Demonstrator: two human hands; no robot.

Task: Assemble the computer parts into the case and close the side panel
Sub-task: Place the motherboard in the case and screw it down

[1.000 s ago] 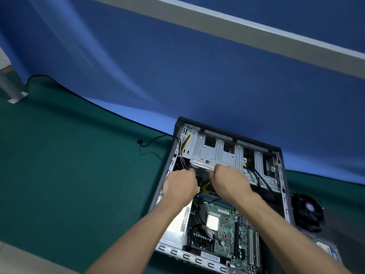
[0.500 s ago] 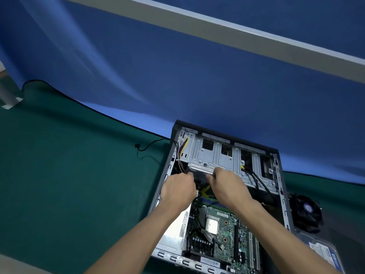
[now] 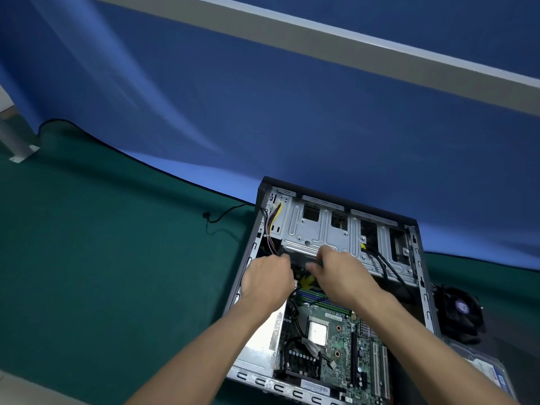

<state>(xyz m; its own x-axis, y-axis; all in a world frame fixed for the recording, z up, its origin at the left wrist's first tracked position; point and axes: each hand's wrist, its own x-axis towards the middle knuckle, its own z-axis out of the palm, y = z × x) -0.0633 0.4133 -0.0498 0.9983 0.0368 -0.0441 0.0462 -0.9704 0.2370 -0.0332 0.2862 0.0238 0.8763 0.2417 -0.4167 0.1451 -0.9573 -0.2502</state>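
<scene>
The open computer case point(image 3: 248, 258) lies on its side on the green mat. Inside it are the green motherboard point(image 3: 333, 346) with its bare CPU point(image 3: 317, 331), the silver drive cage point(image 3: 318, 232) at the far end, and a silver power supply point(image 3: 263, 340) on the left. My left hand point(image 3: 267, 280) and my right hand point(image 3: 342, 273) meet just below the cage edge, over the memory slots. Both have curled fingers on a black connector point(image 3: 299, 263) at the end of the coloured power wires point(image 3: 273, 223). The hands hide most of the connector.
A black cooler fan point(image 3: 458, 311) and a hard drive point(image 3: 485, 372) lie on the mat right of the case. A thin black cable point(image 3: 219, 219) trails off the case's far left corner. A blue backdrop rises behind, and a metal post point(image 3: 17, 141) stands far left.
Both hands stay at the same spot under the drive cage, with only small finger shifts. The view wobbled slightly.
</scene>
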